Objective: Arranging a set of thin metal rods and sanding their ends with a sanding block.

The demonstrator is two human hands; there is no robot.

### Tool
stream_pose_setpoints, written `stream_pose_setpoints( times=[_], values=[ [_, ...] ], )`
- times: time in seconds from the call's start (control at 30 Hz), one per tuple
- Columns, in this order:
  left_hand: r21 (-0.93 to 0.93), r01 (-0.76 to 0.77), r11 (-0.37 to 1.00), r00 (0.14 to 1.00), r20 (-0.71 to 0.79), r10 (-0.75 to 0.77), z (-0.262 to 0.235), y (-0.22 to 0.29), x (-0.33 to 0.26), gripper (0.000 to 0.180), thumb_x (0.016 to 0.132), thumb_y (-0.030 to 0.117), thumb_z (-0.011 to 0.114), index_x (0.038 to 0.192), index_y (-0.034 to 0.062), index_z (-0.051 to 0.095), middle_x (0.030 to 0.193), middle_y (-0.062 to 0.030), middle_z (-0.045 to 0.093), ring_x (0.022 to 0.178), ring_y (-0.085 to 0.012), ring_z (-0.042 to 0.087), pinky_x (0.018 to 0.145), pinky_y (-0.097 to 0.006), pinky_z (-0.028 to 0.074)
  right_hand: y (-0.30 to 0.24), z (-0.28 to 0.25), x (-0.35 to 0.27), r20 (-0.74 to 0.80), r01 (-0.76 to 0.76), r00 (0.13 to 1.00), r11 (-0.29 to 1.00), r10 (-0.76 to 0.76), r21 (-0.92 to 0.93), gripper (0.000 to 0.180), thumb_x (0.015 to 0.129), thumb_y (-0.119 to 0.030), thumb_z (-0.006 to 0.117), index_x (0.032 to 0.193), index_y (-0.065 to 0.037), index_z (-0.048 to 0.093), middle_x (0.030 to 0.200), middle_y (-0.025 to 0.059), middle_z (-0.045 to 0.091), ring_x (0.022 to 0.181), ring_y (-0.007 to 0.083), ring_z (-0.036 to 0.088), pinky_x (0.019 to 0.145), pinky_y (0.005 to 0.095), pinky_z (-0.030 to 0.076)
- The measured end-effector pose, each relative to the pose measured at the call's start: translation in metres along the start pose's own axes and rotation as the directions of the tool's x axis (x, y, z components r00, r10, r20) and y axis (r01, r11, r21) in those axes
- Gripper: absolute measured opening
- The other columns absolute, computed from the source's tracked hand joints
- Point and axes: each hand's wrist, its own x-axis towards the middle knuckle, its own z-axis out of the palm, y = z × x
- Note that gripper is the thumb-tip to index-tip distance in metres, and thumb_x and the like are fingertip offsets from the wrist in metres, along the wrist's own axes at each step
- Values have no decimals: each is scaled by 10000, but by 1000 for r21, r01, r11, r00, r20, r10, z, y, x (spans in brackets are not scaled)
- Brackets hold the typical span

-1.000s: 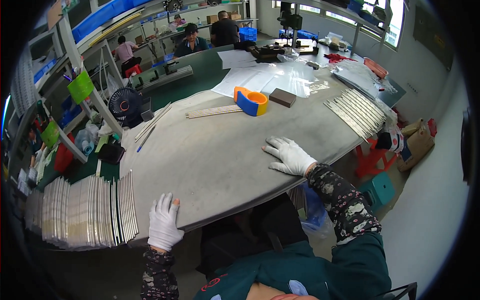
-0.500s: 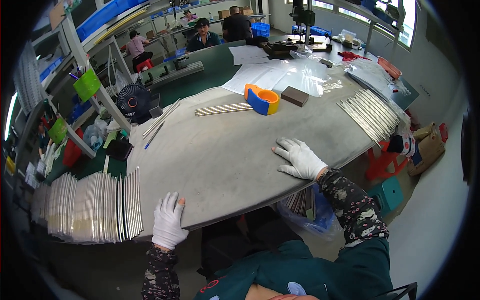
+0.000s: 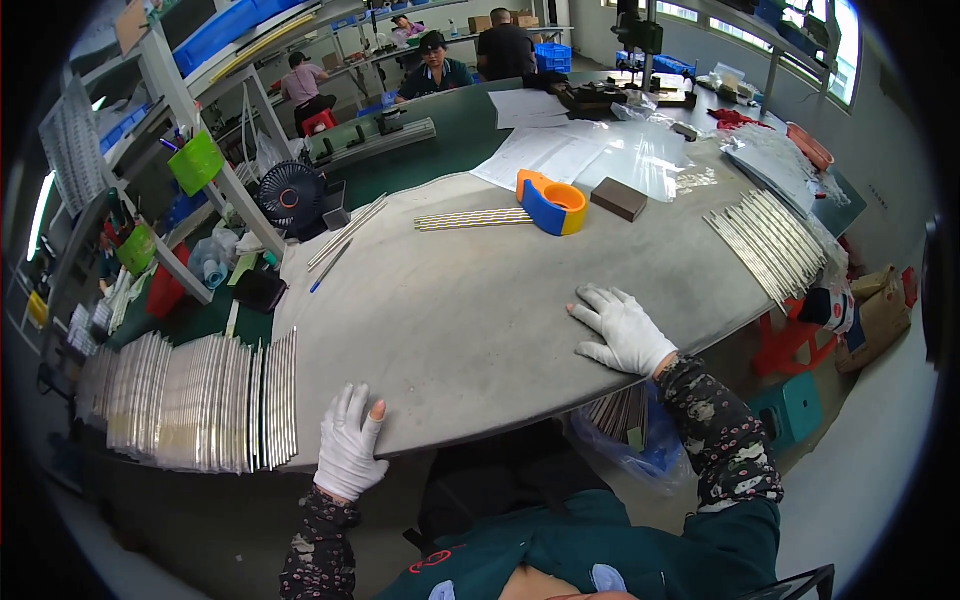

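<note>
My left hand, in a white glove with a bare thumb tip, rests at the table's near edge with its fingers stretched out. It holds nothing and is nearest to the bagged metal rods. Flat on the grey tabletop lies my right hand, also white-gloved, its fingers spread and nothing under them that shows. Beyond it are a brown block and a blue and orange tape dispenser. A few thin rods reach out from the dispenser's left side.
Many loose rods are piled at the right edge. A blue pen and more rods lie at left, near a black fan. Papers cover the back. Below the edge hangs a bag of strips. Co-workers sit farther off.
The whole view has shifted a little, so the table and things on it appear farther right. Both hands stay open on the table in about the same places.
</note>
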Motion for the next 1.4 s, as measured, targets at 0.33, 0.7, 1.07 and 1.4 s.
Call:
stream_pose_setpoints(
  times=[0.33,0.7,1.07,1.4],
  values=[
    [-169,-292,941,956,-48,289,-31,31,65,772,779,479,632,1440,232,320,1444,-184,304,1328,-421,281,1071,-595,194,16,-36,37,-20,-13,1000,986,17,166,431,832,-336,613,1104,-1,612,1210,174,560,1106,339,544,909,400,464],
    [-412,-427,805,904,-189,383,16,43,147,793,704,262,718,1397,112,363,1342,-206,417,1208,-411,443,985,-497,378,69,-5,127,-116,-432,885,888,451,157,581,752,-358,704,1216,-49,542,1381,194,410,1078,345,578,911,395,481],
    [-582,-267,768,961,-99,259,15,41,141,812,725,233,726,1420,81,334,1331,-196,447,1172,-369,492,894,-426,431,112,17,157,-539,-354,736,912,409,209,334,709,-151,750,981,-7,619,1205,149,569,1009,323,602,856,362,501],
    [-610,-191,769,974,-20,226,15,38,137,753,718,216,735,1370,62,392,1286,-189,495,1097,-346,537,874,-407,433,145,30,178,-573,-513,652,845,497,149,454,756,-226,701,1165,-60,594,1287,131,539,1134,310,542,925,419,467]
  ],
)
